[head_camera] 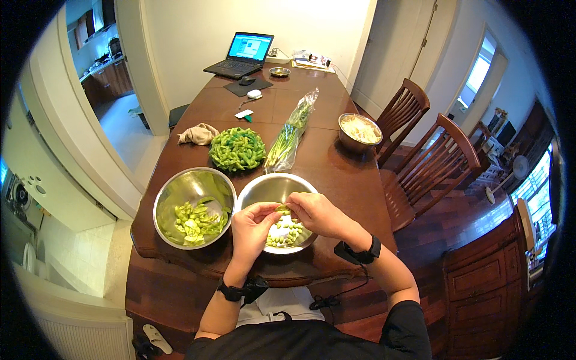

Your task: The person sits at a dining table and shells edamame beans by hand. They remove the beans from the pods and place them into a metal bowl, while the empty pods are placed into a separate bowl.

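Note:
My left hand (256, 225) and my right hand (315, 213) meet over the right steel bowl, both pinching one green soybean pod (282, 208) between their fingertips. Shelled green beans (288, 234) lie at the bottom of that steel bowl (256, 186). Beside it on the left stands another steel bowl (160, 198), with flattened pods (193, 222) inside. A heap of full soybean pods (237, 148) sits behind the two bowls. To its right lies a clear plastic bag of long green vegetable stalks (288, 135). Both of my wrists wear black straps with small devices.
A metal bowl of pale sprouts (360, 130) stands at the table's right side. A crumpled beige cloth (198, 134) lies at the left edge. Farther back are a laptop (243, 54), a mouse (247, 80) and a small metal dish (280, 72). Wooden chairs (432, 171) line the right.

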### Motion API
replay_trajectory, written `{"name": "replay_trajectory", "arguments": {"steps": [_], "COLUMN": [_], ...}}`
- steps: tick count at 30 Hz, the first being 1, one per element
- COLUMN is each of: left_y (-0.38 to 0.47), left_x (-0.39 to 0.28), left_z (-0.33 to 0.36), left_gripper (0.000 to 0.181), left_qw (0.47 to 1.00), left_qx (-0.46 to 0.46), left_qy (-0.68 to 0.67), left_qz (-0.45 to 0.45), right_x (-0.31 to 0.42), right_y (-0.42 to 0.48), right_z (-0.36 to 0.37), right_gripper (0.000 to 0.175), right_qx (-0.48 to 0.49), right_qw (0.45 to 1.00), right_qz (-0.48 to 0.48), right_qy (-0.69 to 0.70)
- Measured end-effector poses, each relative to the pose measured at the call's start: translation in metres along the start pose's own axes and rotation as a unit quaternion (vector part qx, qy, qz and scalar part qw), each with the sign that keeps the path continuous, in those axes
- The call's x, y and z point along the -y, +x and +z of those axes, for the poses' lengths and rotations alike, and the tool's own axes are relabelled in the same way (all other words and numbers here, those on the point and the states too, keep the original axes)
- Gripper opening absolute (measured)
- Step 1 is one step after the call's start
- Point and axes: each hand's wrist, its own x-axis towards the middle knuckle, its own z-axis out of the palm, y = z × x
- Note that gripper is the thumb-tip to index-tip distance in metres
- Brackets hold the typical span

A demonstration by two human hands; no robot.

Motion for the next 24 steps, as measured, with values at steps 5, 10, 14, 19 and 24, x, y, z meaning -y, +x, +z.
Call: {"name": "replay_trajectory", "arguments": {"steps": [5,10,14,19,24], "left_y": [0.0028,0.0021,0.0019,0.0018,0.0027], "left_x": [0.0045,0.0043,0.0029,0.0022,0.0010], "left_z": [-0.0040,-0.0042,-0.0031,0.0007,-0.0002], "left_gripper": [0.021,0.021,0.022,0.021,0.016], "left_qw": [0.994,0.993,0.994,0.996,0.998], "left_qx": [-0.003,-0.003,-0.001,-0.010,-0.009], "left_qy": [-0.103,-0.113,-0.106,-0.087,-0.056], "left_qz": [-0.038,-0.022,-0.020,-0.009,-0.001], "right_x": [-0.0002,0.0033,0.0041,0.0015,0.0016], "right_y": [0.0002,0.0028,0.0025,0.0044,0.0020], "right_z": [-0.0003,-0.0021,-0.0056,-0.0011,-0.0029], "right_gripper": [0.010,0.017,0.018,0.015,0.016], "right_qx": [-0.019,-0.002,0.002,-0.038,-0.005], "right_qw": [0.999,0.998,0.997,0.994,0.936], "right_qz": [-0.036,-0.022,-0.010,-0.015,0.139], "right_qy": [0.018,0.059,0.077,0.097,0.323]}}
